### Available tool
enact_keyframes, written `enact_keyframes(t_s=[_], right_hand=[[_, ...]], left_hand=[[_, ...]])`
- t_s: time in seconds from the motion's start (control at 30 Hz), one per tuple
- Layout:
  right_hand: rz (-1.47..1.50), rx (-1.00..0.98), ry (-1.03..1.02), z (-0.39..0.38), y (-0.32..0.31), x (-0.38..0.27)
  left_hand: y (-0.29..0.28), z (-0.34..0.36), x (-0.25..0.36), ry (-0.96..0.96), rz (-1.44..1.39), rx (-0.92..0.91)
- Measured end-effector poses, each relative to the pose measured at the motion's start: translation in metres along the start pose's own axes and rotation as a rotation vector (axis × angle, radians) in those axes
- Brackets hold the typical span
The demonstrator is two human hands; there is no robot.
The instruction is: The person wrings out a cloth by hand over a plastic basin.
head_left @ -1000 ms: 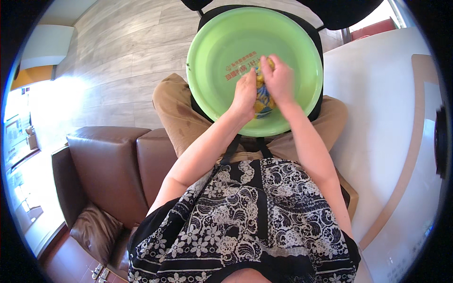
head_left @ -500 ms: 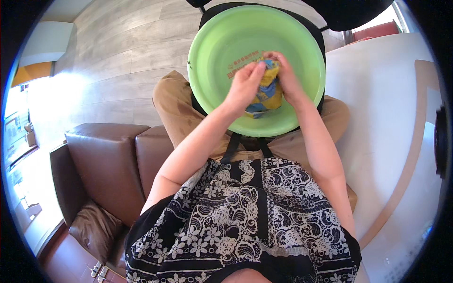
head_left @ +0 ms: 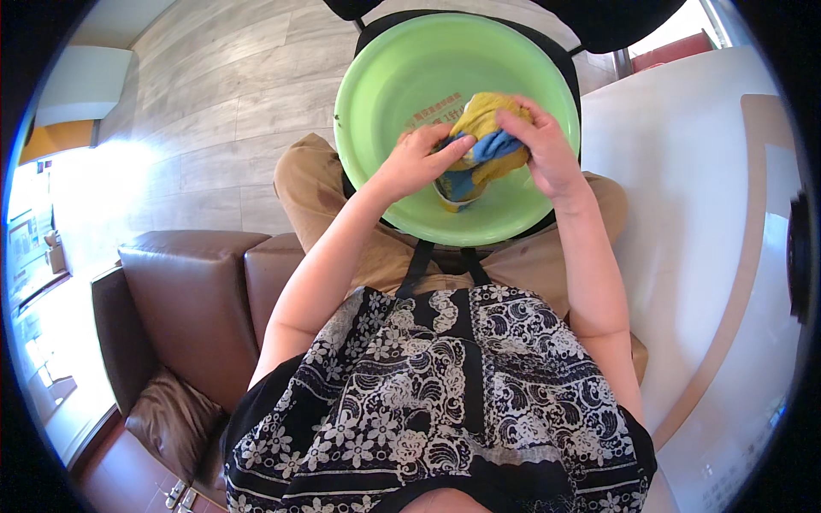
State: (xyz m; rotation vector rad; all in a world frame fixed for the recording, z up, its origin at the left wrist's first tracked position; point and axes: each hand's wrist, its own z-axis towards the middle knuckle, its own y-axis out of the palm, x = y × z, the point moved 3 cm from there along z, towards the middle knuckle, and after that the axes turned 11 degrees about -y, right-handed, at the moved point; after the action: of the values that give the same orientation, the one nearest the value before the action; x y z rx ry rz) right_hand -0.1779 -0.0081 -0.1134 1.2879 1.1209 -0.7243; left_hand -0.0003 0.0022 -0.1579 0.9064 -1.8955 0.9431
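Observation:
A green plastic basin [head_left: 376, 94] sits on a black surface between my bent legs, with red printing on its inside bottom. A crumpled yellow and blue cloth [head_left: 496, 147] is held up inside it. My left hand [head_left: 421, 158] grips the cloth's left side, thumb laid over it. My right hand [head_left: 545, 147] is wrapped round the upper right of the cloth, thumb pressed on top. The cloth's lower part droops toward the bottom of the basin.
A white table [head_left: 658, 188] runs along my right. At my left stands a brown leather sofa [head_left: 184, 291] with a cushion [head_left: 171, 415]. Beyond it are grey plank flooring [head_left: 214, 103] and a white cabinet [head_left: 81, 81]. Black chair parts [head_left: 620, 21] are at the top.
The cloth, bunched between my hands before, is now more spread, with more yellow showing on top. My hands have moved farther apart, the left leftward and lower, the right slightly rightward.

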Motion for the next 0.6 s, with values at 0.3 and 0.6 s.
enact_keyframes(t_s=[0.3, 0.6], right_hand=[[-0.729, 0.056, -0.383, 0.004, 0.016, 0.031], [-1.221, 0.247, -0.501, 0.022, 0.015, 0.036]], left_hand=[[0.021, 0.027, -0.028, -0.250, -1.261, 0.046], [0.051, 0.003, 0.013, -0.427, -1.177, 0.124]])
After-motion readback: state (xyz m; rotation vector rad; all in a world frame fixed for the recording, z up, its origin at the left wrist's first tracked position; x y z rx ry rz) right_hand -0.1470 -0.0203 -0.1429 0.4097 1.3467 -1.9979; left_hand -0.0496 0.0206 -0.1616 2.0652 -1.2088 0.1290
